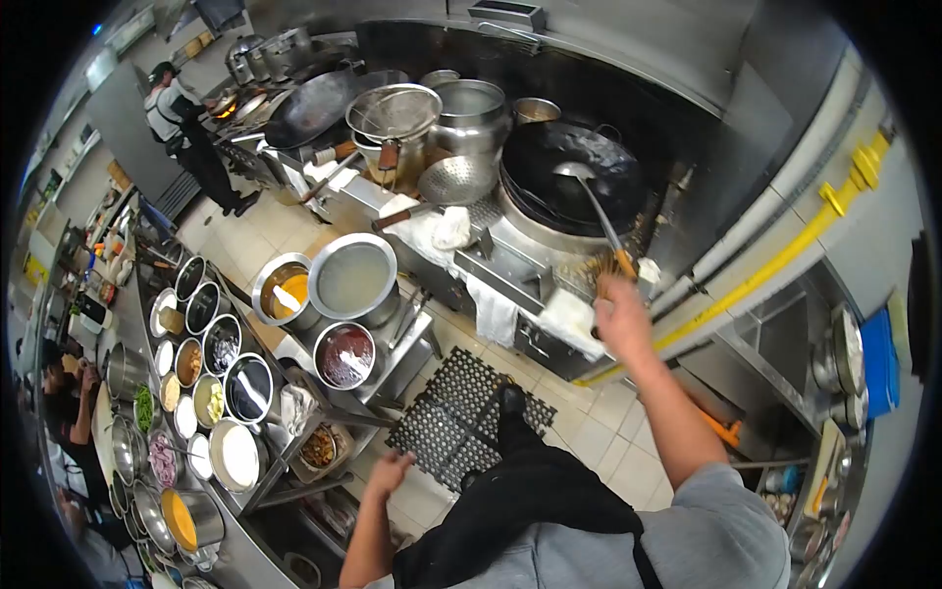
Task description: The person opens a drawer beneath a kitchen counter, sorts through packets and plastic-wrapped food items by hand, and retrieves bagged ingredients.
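My right hand is closed at the front edge of the stove, around what looks like a bamboo wok brush whose bristles fan out above my fingers. Just beyond it is the wooden handle end of a ladle, whose bowl rests in the black wok. My left hand hangs low, fingers loosely apart, with nothing in it. White folded cloths lie beside my right hand on the stove ledge.
Left along the stove are a perforated skimmer, a mesh strainer and a steel pot. Sauce pots stand on a low cart. Ingredient tubs crowd the left counter. A co-worker stands farther off. A rubber mat lies underfoot.
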{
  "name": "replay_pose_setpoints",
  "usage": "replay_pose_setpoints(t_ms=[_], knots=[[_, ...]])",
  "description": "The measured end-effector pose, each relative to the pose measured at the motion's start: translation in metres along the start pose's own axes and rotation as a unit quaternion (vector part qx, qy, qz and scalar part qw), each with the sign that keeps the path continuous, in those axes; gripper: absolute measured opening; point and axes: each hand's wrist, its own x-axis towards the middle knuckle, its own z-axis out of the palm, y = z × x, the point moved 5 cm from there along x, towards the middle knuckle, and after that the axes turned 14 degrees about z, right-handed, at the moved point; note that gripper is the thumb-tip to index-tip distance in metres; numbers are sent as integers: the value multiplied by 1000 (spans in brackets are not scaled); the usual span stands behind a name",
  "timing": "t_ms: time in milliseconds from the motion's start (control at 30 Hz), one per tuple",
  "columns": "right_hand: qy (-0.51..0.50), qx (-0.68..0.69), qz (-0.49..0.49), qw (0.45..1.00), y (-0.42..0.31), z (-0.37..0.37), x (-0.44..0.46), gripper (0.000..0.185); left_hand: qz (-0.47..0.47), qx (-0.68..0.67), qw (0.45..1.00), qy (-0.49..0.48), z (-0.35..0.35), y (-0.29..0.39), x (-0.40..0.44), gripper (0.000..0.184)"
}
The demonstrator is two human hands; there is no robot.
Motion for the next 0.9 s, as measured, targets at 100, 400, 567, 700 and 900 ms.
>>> replay_pose_setpoints(t_ms=[100, 400, 567, 700, 900], knots=[[34, -90, 54, 994, 13, 9, 101, 41, 124, -76, 982, 124, -37, 102, 47, 61], [-144, 49, 263, 953, 122, 82, 180, 31, 71, 94, 990, -80, 40, 185, 134, 59], [-98, 136, 261, 951, 99, 65, 205, 32, 48, 59, 995, -71, 38, 258, 137, 56], [-193, 424, 287, 837, 39, 78, 288, 11, 85, 69, 993, -44, 10, 238, 188, 53], [-222, 333, 242, 884, -59, 140, 446, 18, 139, 79, 985, -70, -46, 335, 244, 53]])
